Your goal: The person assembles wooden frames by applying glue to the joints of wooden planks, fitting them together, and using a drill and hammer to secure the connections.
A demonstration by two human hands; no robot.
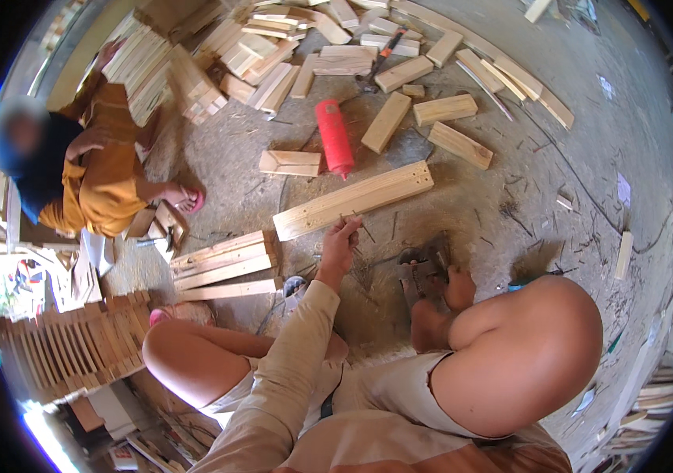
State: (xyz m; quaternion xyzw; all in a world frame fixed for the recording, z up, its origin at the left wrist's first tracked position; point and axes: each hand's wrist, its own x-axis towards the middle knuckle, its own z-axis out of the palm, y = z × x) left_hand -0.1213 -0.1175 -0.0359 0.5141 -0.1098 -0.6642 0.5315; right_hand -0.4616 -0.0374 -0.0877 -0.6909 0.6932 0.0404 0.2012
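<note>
My left hand reaches forward past my knees, its fingers pinched together. A thin nail seems to stick out at the fingertips, though it is small and partly hidden. Just beyond the fingers lies a pale wooden board, flat on the floor and slanting up to the right, with small dark marks on its face. Behind that board rests a red plastic bottle with its pointed tip toward me. Left of my hand sit several joined wooden strips. My right hand is out of the picture.
Cut wood blocks and a wood pile spread across the far floor, with an orange-and-black-handled tool among them. Loose nails litter the concrete. A person sits at left near a hammer. Stacked slatted wood stands nearer.
</note>
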